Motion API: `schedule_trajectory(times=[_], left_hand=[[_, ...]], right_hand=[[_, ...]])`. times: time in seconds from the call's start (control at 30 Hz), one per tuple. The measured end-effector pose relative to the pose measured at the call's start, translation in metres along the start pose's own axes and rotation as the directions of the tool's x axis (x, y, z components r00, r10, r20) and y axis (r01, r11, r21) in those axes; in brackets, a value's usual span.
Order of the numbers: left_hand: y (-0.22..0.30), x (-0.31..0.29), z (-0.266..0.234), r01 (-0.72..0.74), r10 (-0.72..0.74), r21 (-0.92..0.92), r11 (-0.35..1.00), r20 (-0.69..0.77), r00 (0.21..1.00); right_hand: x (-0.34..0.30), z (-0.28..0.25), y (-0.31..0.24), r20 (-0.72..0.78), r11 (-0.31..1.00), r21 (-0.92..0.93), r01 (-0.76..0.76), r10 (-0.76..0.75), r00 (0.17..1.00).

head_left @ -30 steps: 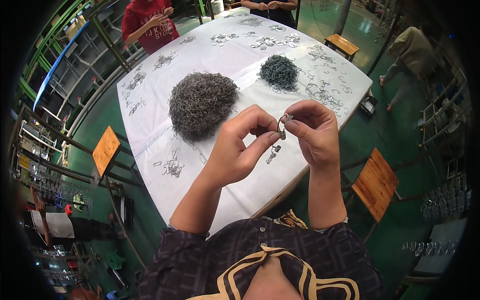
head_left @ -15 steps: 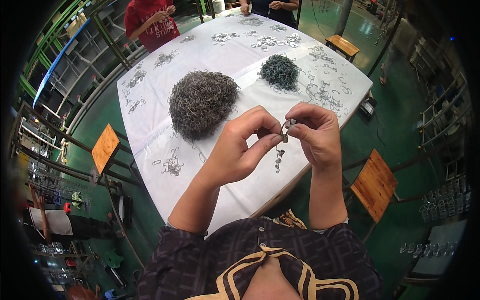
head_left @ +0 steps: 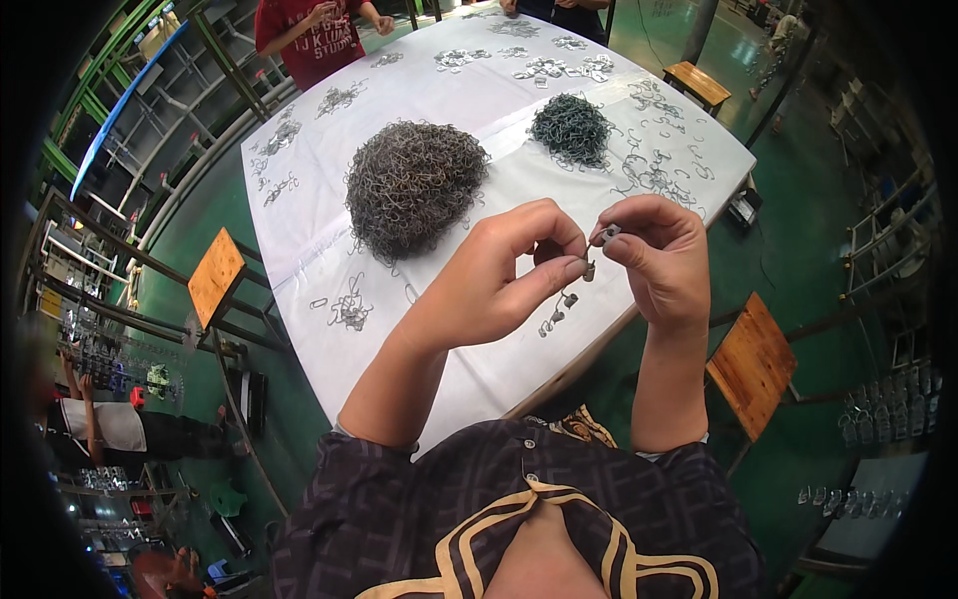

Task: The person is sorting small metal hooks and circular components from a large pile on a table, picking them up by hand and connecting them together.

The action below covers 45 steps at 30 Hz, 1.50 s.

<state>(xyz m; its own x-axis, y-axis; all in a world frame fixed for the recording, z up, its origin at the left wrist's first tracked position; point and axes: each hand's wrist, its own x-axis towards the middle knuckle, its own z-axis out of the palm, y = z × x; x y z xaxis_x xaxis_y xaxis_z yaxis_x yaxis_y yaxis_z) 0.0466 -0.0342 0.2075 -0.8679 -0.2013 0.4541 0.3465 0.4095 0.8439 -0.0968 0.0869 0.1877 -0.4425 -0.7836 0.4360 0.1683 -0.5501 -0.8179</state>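
Note:
My left hand (head_left: pixel 489 280) pinches a thin wire between thumb and index finger over the near right edge of the table. Several small grey metal pieces hang below it in a short dangling string (head_left: pixel 569 299). Close beside it, my right hand (head_left: pixel 667 265) grips a small grey metal piece (head_left: pixel 611 232) between thumb and fingertips. The fingers partly hide how the wire and that piece meet. Beyond my hands lie a large heap of grey-brown wire hooks (head_left: pixel 414 185) and a smaller heap of dark green hooks (head_left: pixel 571 130).
The white-covered table (head_left: pixel 319 215) also bears loose hooks (head_left: pixel 659 170) at the right and flat metal pieces (head_left: pixel 549 68) farther back. Wooden stools stand left (head_left: pixel 217 278) and right (head_left: pixel 753 351). A person in a red shirt (head_left: pixel 324 45) and another in dark clothes are at the far edge.
Both hands have shifted slightly right in the picture, with the dangling string now hanging at a slant. The view has moved a little, and the red-shirted person's hands have moved apart.

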Motion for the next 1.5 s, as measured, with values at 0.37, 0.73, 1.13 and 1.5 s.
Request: schedule_trajectory(times=[0.37, 0.73, 1.13, 1.5], left_hand=[[0.001, 0.002, 0.004, 0.002, -0.001, -0.013, 1.000, 0.056, 0.998], [-0.162, -0.032, -0.068, 0.702, 0.037, 0.706, 0.092, -0.707, 0.706], [-0.196, -0.018, -0.213, 0.574, -0.296, 0.769, 0.281, -0.499, 0.814], [-0.268, -0.055, -0.109, 0.263, -0.082, 0.932, 0.248, -0.251, 0.965]], right_hand=[[-0.006, -0.002, -0.007, -0.044, 1.000, -0.022, -0.006, 0.005, 0.999], [-0.031, -0.038, -0.054, 0.048, 0.922, -0.238, 0.305, -0.302, 0.952], [-0.104, -0.105, -0.108, -0.018, 0.781, -0.553, 0.292, -0.361, 0.932], [-0.147, -0.121, -0.091, -0.162, 0.779, -0.607, 0.157, -0.315, 0.935]])
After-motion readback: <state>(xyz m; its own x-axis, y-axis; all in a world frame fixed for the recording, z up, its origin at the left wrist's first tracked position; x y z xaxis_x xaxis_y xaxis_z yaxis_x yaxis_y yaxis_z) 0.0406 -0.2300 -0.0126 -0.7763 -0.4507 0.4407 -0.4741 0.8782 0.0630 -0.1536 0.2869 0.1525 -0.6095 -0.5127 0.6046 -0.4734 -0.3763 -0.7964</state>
